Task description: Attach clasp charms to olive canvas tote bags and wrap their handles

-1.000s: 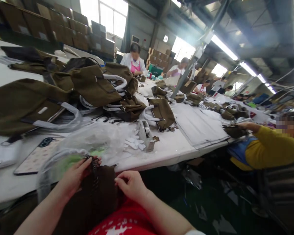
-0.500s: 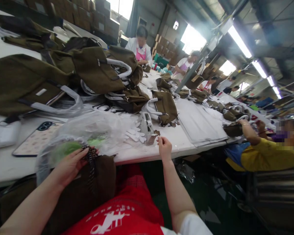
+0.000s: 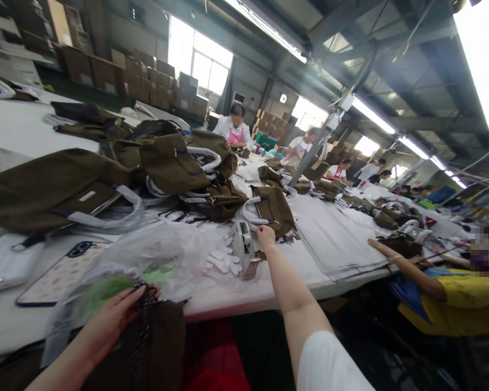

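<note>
My left hand (image 3: 116, 315) is closed on a dark, leopard-patterned strap (image 3: 149, 297) with a black twisted cord hanging from it. Below it, an olive-brown bag (image 3: 163, 347) rests at my lap against the table edge. My right hand (image 3: 265, 237) reaches over the table, fingers curled, beside the top of a grey tape dispenser (image 3: 241, 239). Its fingertips are partly hidden, so what they pinch, if anything, does not show. A small leopard-patterned piece (image 3: 261, 254) lies at the dispenser's right side. Just behind the hand stands a brown bag (image 3: 274, 210) with wrapped handles.
Clear plastic with green inside (image 3: 110, 293) lies by my left hand, near a phone in a patterned case (image 3: 61, 274). White tags (image 3: 224, 262) sit left of the dispenser. Brown bags (image 3: 57, 184) pile up behind. A co-worker in yellow (image 3: 468, 296) sits at the right.
My right hand has moved forward, from the dispenser's front end to beside its top. The view has tilted up. My left hand keeps its hold on the strap.
</note>
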Available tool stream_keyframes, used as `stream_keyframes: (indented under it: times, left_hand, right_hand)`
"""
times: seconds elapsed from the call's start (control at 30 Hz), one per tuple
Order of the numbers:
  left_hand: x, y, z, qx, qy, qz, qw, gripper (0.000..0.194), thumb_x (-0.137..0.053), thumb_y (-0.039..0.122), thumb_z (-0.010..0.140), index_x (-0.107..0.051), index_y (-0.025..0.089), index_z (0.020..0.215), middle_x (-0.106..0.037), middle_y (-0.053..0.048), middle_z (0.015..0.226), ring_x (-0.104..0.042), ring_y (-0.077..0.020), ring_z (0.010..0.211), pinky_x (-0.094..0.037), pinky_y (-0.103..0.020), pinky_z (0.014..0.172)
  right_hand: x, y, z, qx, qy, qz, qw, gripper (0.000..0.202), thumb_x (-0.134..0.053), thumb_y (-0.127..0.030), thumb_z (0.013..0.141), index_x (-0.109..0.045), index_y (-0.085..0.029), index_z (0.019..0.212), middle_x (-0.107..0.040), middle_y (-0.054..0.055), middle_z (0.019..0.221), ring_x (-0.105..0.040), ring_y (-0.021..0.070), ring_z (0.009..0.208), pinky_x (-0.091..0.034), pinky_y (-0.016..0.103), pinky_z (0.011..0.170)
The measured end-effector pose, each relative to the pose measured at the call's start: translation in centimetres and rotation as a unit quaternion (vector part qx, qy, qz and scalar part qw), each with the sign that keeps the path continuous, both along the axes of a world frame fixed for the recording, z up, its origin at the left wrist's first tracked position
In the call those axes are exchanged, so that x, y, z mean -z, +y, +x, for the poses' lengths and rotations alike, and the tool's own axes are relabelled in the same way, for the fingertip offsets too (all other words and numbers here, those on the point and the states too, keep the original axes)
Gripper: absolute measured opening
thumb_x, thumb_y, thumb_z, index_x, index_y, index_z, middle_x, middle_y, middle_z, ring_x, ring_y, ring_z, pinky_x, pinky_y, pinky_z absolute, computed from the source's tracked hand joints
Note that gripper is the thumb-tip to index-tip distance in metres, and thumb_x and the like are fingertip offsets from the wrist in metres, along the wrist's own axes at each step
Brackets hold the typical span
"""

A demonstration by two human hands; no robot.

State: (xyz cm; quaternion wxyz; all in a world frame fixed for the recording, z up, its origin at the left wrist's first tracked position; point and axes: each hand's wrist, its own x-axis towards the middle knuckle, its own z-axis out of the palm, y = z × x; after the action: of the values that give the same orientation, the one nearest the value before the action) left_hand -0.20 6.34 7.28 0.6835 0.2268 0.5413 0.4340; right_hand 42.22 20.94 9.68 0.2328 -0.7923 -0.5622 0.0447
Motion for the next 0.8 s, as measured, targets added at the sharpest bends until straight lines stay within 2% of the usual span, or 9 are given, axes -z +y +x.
stream_keyframes:
  times: [0.17,0.37,0.47,0.6,0.7,0.8]
  left_hand:
    - [0.1,0.2,-0.1,0.014,-0.002,0.0,1.0,0.037,-0.086,0.034,0.048,-0.077,0.02,0.081,-0.078,-0.006,0.088,-0.073,-0.0173,0.083,-0.057,-0.016,0.068]
    - [0.3,0.3,-0.2,0.019,-0.007,0.001,1.0,0.033,-0.083,0.033,0.052,-0.076,0.02,0.081,-0.078,-0.006,0.091,-0.073,-0.0181,0.085,-0.058,-0.017,0.069]
    - [0.0,0.1,-0.1,0.018,-0.013,-0.005,1.0,0.032,-0.083,0.035,0.051,-0.076,0.02,0.079,-0.079,-0.006,0.091,-0.072,-0.0213,0.091,-0.059,-0.018,0.07]
    - [-0.2,0.0,0.0,0.008,-0.014,-0.01,1.0,0.032,-0.083,0.034,0.049,-0.075,0.021,0.077,-0.079,-0.005,0.09,-0.07,-0.026,0.101,-0.06,-0.019,0.068]
    - [-0.1,0.1,-0.1,0.015,-0.013,-0.004,1.0,0.031,-0.081,0.032,0.053,-0.075,0.02,0.08,-0.079,-0.006,0.09,-0.072,-0.0237,0.096,-0.059,-0.019,0.069]
    - [0.2,0.3,-0.2,0.007,-0.026,-0.013,1.0,0.027,-0.079,0.028,0.058,-0.075,0.018,0.083,-0.079,-0.006,0.089,-0.073,-0.0199,0.083,-0.059,-0.019,0.068]
  right_hand:
    - [0.2,-0.2,0.9,-0.018,0.014,-0.021,1.0,0.025,-0.052,-0.022,0.092,-0.075,-0.016,0.086,-0.075,0.01,0.091,-0.067,0.0206,0.094,-0.045,0.026,0.085]
    - [0.1,-0.7,2.3,-0.027,0.064,-0.021,0.997,0.015,-0.062,-0.022,0.086,-0.076,-0.02,0.091,-0.075,0.007,0.101,-0.065,0.0204,0.102,-0.045,0.025,0.088]
    - [0.4,-0.3,2.6,-0.011,0.111,-0.031,0.993,0.012,-0.065,-0.024,0.086,-0.075,-0.018,0.09,-0.074,0.005,0.097,-0.066,0.0204,0.097,-0.048,0.028,0.088]
    - [1.3,0.1,2.6,0.026,0.197,-0.053,0.979,0.024,-0.061,-0.033,0.093,-0.065,-0.013,0.108,-0.067,0.007,0.105,-0.066,0.0184,0.09,-0.055,0.037,0.081]
    - [1.6,0.0,2.5,0.047,0.252,-0.042,0.966,0.03,-0.059,-0.034,0.095,-0.059,-0.015,0.118,-0.063,0.008,0.114,-0.064,0.0193,0.095,-0.056,0.039,0.081]
    - [1.0,0.1,2.5,0.064,0.283,-0.003,0.957,0.029,-0.059,-0.034,0.095,-0.06,-0.014,0.116,-0.063,0.008,0.111,-0.064,0.0182,0.091,-0.057,0.036,0.078]
